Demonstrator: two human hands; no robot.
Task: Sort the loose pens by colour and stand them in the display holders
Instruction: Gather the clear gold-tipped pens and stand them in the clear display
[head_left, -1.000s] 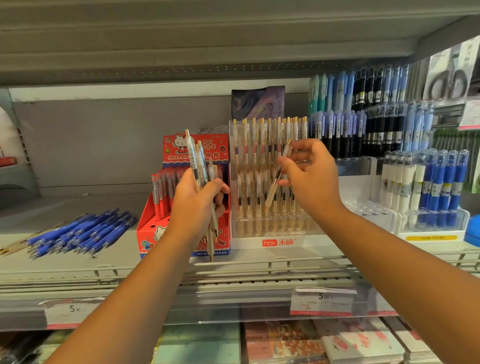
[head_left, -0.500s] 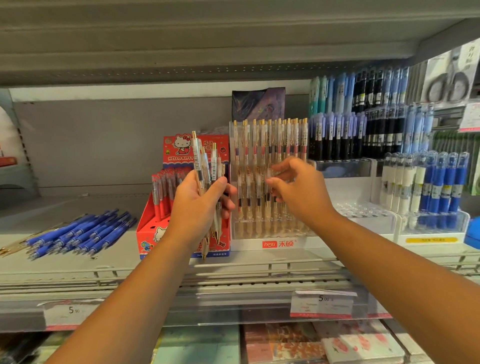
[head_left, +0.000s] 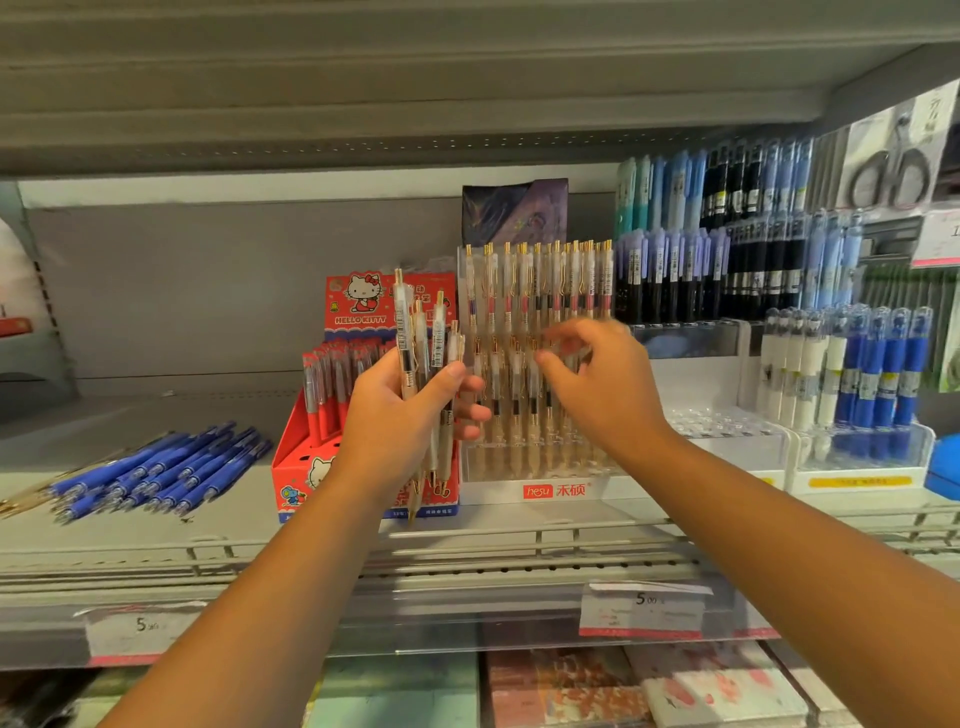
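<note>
Left hand (head_left: 387, 421): grips bundle of clear gold-clip pens (head_left: 423, 374). Right hand (head_left: 602, 384): fingers spread, blurred, before clear tiered pen holder (head_left: 540, 462).

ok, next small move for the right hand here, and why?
Probably reach across and pinch one pen out of the bundle of frosted clear pens with gold clips gripped in the left hand. The right hand looks empty, fingers loosely curled at the front row of the clear acrylic tiered pen holder, blurred, so that is a guess. The bundle needs slotting by ink colour.
</note>
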